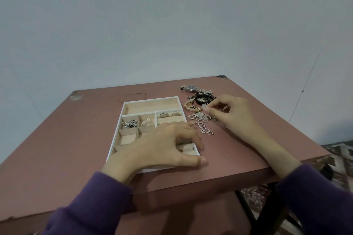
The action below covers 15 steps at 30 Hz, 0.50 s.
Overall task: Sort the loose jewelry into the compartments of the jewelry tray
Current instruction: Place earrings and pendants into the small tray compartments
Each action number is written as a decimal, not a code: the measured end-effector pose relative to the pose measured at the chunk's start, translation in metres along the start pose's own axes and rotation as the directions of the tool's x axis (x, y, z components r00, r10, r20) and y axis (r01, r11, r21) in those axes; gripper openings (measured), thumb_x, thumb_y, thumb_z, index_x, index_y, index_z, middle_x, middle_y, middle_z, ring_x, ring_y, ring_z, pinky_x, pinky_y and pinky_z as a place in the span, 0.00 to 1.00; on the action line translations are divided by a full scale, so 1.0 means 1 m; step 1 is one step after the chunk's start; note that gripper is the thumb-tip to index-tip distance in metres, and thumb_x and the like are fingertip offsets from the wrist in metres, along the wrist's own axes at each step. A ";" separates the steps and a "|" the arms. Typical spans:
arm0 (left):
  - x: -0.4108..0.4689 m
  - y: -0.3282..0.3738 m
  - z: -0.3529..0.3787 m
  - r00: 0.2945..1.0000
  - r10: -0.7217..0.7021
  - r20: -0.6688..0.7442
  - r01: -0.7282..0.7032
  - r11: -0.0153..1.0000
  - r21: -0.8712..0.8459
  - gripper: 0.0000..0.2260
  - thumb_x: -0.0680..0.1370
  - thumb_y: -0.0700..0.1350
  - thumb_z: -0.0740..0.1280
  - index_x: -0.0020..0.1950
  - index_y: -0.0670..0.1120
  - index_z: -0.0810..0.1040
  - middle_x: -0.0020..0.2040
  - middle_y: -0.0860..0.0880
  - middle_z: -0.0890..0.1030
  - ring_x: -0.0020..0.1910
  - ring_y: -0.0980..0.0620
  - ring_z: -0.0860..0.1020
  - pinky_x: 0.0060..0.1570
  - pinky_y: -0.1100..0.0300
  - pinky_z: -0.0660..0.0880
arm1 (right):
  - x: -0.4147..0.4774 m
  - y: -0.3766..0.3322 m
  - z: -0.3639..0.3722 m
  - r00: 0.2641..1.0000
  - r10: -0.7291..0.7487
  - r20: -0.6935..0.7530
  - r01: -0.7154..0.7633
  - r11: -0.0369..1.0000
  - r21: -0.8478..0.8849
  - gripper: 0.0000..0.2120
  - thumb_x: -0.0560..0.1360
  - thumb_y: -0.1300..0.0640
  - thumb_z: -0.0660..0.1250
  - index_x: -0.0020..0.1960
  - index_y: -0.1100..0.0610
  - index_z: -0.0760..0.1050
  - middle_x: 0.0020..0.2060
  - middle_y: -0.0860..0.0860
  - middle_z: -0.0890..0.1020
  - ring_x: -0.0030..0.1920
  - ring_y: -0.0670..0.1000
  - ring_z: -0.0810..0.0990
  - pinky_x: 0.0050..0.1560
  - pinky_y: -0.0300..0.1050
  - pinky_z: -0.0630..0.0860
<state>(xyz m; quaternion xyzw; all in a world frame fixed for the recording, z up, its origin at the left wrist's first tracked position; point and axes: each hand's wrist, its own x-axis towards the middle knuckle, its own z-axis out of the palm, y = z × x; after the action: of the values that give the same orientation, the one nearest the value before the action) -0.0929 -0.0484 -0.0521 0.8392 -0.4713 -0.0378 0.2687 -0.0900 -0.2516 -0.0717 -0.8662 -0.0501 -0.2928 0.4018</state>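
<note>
Jewelry tray point(131, 105) — left hand point(162, 145) spread flat over its 5 o'clock corner; right hand point(233, 112) pinching a small pale piece point(206, 107) at 2 o'clock.

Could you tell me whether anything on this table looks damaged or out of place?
Yes: the table has chipped far corners, at left and right. The loose jewelry lies in a tangled heap beside the tray, still unsorted.

you face a plain pale grey-blue wall point(172, 21) lit evenly, with a thin dark line running down its right side. below it sits a reddish-brown surface point(57, 139) with chipped far corners, on dark legs point(246, 202) over a patterned floor point(342, 160).
</note>
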 end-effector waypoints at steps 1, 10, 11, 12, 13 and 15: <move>0.001 0.002 -0.001 1.000 -0.014 -0.003 0.014 1.000 -0.007 0.11 0.69 0.56 0.71 0.48 0.54 0.82 0.54 0.59 0.81 0.63 0.69 0.68 0.61 0.75 0.63 | 0.000 0.001 0.000 1.000 -0.010 -0.008 0.010 1.000 0.004 0.04 0.69 0.59 0.74 0.36 0.53 0.81 0.32 0.50 0.81 0.31 0.44 0.73 0.33 0.29 0.67; 0.039 -0.001 -0.005 0.970 -0.093 -0.225 0.145 0.963 0.227 0.07 0.74 0.44 0.67 0.49 0.52 0.82 0.49 0.55 0.82 0.50 0.54 0.76 0.54 0.55 0.72 | -0.003 0.008 -0.008 0.988 0.022 -0.155 -0.016 0.999 0.039 0.12 0.70 0.59 0.72 0.35 0.44 0.76 0.33 0.44 0.78 0.32 0.40 0.73 0.35 0.29 0.68; 0.045 0.000 -0.003 0.976 -0.088 -0.199 0.137 0.959 0.247 0.08 0.74 0.43 0.66 0.50 0.51 0.82 0.49 0.53 0.82 0.49 0.54 0.76 0.54 0.55 0.72 | -0.003 0.009 -0.009 0.986 0.036 -0.164 -0.029 0.998 0.047 0.11 0.70 0.59 0.72 0.35 0.44 0.76 0.33 0.45 0.78 0.32 0.40 0.73 0.35 0.28 0.68; 0.050 0.002 0.000 0.982 -0.085 -0.169 0.128 0.956 0.263 0.08 0.74 0.43 0.67 0.51 0.51 0.82 0.50 0.52 0.82 0.49 0.53 0.75 0.54 0.55 0.71 | -0.003 0.010 -0.009 0.984 0.050 -0.172 -0.041 0.998 0.055 0.11 0.70 0.59 0.72 0.35 0.45 0.77 0.34 0.47 0.79 0.32 0.40 0.73 0.35 0.28 0.68; 0.054 0.003 0.003 0.987 -0.079 -0.138 0.115 0.955 0.272 0.08 0.73 0.43 0.67 0.51 0.50 0.82 0.50 0.52 0.82 0.51 0.53 0.75 0.55 0.55 0.71 | -0.003 0.011 -0.009 0.982 0.061 -0.179 -0.051 0.997 0.060 0.10 0.70 0.58 0.72 0.35 0.45 0.77 0.34 0.48 0.80 0.32 0.41 0.73 0.34 0.28 0.68; 0.062 0.004 0.009 0.994 -0.068 -0.086 0.089 0.961 0.262 0.09 0.72 0.46 0.69 0.51 0.51 0.82 0.50 0.51 0.82 0.52 0.52 0.75 0.55 0.54 0.72 | -0.002 0.013 -0.009 0.979 0.079 -0.189 -0.069 0.996 0.059 0.11 0.70 0.58 0.72 0.35 0.44 0.77 0.34 0.47 0.80 0.32 0.41 0.73 0.34 0.29 0.68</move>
<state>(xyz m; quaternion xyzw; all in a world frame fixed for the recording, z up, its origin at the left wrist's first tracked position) -0.0644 -0.1034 -0.0460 0.8864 -0.4280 0.0468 0.1699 -0.0919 -0.2663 -0.0771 -0.8246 0.0135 -0.3580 0.4379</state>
